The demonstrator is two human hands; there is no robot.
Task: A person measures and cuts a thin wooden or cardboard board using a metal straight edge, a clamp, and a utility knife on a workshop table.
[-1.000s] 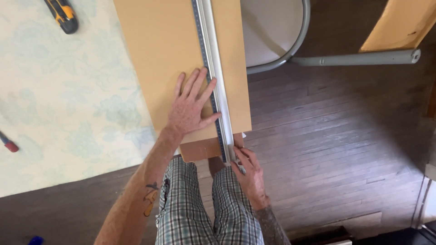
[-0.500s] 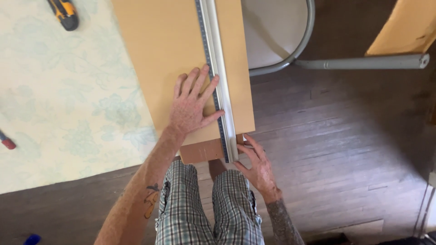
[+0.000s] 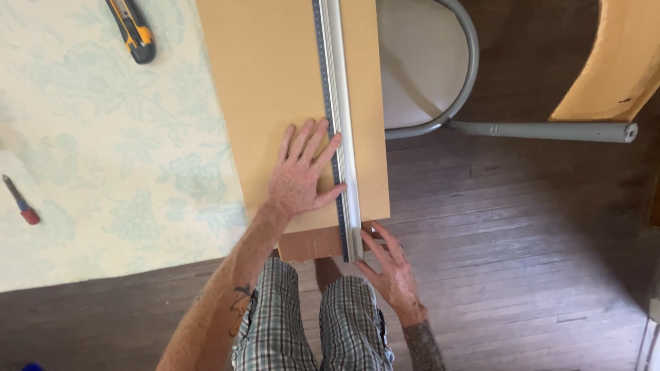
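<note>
Your left hand (image 3: 300, 175) lies flat and spread on the tan board (image 3: 275, 89), fingers fanned out, fingertips and thumb resting against the left edge of the long metal straightedge (image 3: 338, 124). It sits on the same part of the board as half a second ago, pressing down without gripping anything.

Your right hand (image 3: 390, 271) is at the near end of the straightedge, just where the tool runs past the board's near edge. Its fingers are loosely open, the tips touching the right side of the straightedge's end; you cannot tell from here whether they hold anything small. Compared with a second ago, this hand has slid a little outward to the right of the end.

The straightedge lies lengthwise along the board, near its right edge, and its position on the board has not changed. A brown piece (image 3: 311, 242) shows beneath the board's near edge, above your plaid shorts (image 3: 302, 323).

On the floral surface (image 3: 103, 172) to the left, a yellow-and-black utility knife (image 3: 132, 31) and a red-tipped tool (image 3: 20, 200) lie well apart from your hands. A folding chair (image 3: 426, 62) stands beyond the board on the dark wood floor (image 3: 522, 240).
</note>
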